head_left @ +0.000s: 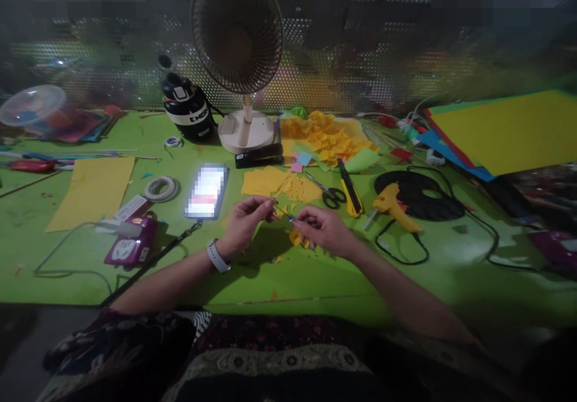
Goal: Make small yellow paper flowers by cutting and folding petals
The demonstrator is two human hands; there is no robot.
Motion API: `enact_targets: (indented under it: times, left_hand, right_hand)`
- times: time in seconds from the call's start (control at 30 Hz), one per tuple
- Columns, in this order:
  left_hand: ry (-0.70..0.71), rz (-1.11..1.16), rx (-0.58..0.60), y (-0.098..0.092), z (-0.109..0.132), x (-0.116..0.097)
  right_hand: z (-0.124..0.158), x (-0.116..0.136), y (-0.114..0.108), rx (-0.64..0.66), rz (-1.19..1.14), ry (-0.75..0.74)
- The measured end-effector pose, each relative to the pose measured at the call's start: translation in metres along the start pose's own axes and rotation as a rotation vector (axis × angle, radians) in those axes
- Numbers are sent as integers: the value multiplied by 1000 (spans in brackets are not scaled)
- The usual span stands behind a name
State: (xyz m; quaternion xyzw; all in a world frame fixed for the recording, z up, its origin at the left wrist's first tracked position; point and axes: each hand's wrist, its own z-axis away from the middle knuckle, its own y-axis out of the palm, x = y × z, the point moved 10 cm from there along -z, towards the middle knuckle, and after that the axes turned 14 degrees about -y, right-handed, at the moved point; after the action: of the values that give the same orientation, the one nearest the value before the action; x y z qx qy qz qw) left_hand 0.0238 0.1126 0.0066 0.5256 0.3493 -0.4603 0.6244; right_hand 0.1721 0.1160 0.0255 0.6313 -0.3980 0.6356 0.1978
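Both my hands meet over the green table, just in front of me. My left hand, with a pale watch on its wrist, pinches one end of a thin dark stick or wire. My right hand pinches the stick's other end, and a small piece of yellow paper shows under its fingers. Cut yellow paper pieces lie just beyond the hands.
A lit phone, tape roll, scissors, yellow cutter and yellow glue gun with its black cord lie around. A desk fan, black bottle, stapler, yellow paper heap and coloured sheets stand farther back.
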Motion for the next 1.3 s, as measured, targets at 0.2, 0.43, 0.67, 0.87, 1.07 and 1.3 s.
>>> enact_targets:
  times: [0.2,0.43,0.67,0.87,1.07,1.3]
  left_hand:
    - [-2,22,0,0,0,1]
    - [3,7,-11,-1,-1,1]
    - [8,23,-9,-2,-1,0]
    - [5,8,-13,-2,-2,1]
    - [-2,34,21,1,-1,1]
    - [-9,51,42,2,-1,2]
  right_hand:
    - [0,-5,1,24,-77,64]
    - [0,4,-11,-85,110,-36]
    - [-2,1,-4,24,97,-13]
    - [-3,-1,-7,-24,83,3]
    - [-3,1,-4,14,70,16]
    - [-3,0,-10,-44,112,4]
